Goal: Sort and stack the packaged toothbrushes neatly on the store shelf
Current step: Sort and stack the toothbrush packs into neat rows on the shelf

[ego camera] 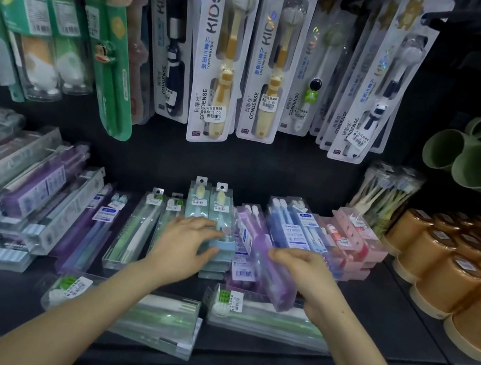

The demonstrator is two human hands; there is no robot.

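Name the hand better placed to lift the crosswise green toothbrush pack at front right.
Right, probably: the right hand lies beside that green toothbrush pack, while the left hand grips a teal pack.

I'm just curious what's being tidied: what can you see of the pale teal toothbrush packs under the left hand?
The pale teal toothbrush packs are clear plastic boxes with white hang tabs, stickers and cream brush heads showing. They lie flat, stacked, two side by side on top, on the shelf. The left hand grips their near end.
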